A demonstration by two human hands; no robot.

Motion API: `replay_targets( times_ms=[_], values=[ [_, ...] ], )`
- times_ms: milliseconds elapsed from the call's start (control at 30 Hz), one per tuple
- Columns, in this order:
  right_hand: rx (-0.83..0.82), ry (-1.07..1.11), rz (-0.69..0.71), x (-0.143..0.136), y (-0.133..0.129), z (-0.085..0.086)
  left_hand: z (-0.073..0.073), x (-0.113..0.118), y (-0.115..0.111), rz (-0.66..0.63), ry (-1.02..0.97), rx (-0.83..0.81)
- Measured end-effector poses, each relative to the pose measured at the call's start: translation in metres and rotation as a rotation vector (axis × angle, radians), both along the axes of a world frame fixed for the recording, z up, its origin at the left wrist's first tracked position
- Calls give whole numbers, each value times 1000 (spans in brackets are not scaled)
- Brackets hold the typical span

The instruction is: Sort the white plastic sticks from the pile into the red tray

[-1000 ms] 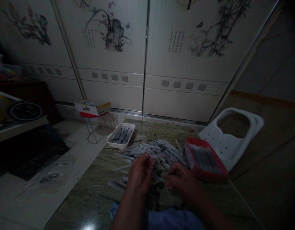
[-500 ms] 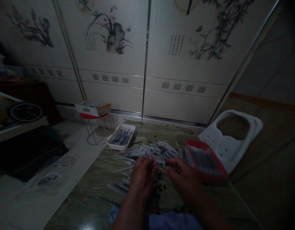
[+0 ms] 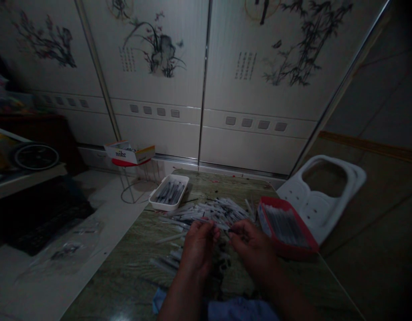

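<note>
My left hand [image 3: 199,245] is closed, its fingers pinching a slim pale pen barrel that points toward the other hand. Close beside it, my right hand [image 3: 253,240] pinches a small dark pen cap [image 3: 230,230] by the barrel's end; dim light hides whether the two touch. Beyond both hands spreads a loose pile of pale pens [image 3: 222,208]. Small dark caps [image 3: 225,264] are scattered on the table between my forearms. More pens [image 3: 166,263] lie left of my left wrist.
A white tray [image 3: 166,207] of pens stands at the table's back left. On the right is a red box [image 3: 304,225] filled with pale barrels, beside a white chair [image 3: 326,200]. A printed carton [image 3: 135,155] rests on a red stool [image 3: 125,163].
My right hand has shifted slightly left with the dark cap, nearer to my left hand. The left hand has hardly moved.
</note>
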State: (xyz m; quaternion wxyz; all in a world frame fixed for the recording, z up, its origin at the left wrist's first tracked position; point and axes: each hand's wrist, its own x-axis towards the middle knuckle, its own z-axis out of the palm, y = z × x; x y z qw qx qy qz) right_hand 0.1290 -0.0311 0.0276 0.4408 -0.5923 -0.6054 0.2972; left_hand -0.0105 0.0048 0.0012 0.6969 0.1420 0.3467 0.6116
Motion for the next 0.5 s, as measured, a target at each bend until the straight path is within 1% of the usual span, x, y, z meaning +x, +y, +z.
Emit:
replay_targets(
  times_ms=[267,500],
  values=[
    [-1,14,1,-3,-1,2,1,1,-1,1,42,29],
    [8,-17,-3,-2,-1,0,-5,1,1,-5,64,50]
  ],
)
